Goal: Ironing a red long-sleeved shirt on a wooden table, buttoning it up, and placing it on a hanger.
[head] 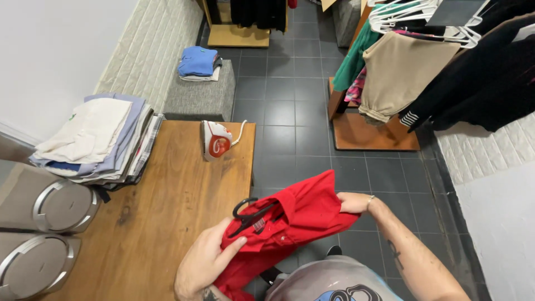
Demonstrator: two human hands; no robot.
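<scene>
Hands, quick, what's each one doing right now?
Left hand: closed on the red shirt near the black hanger.
Right hand: gripping the red shirt's other side.

Red shirt (295,214) on a black hanger (249,214), held over the table's edge.
The crumpled shirt stretches between both grips, collar at the left-hand grip where the hook pokes out above, fabric bunched at the right.
</scene>
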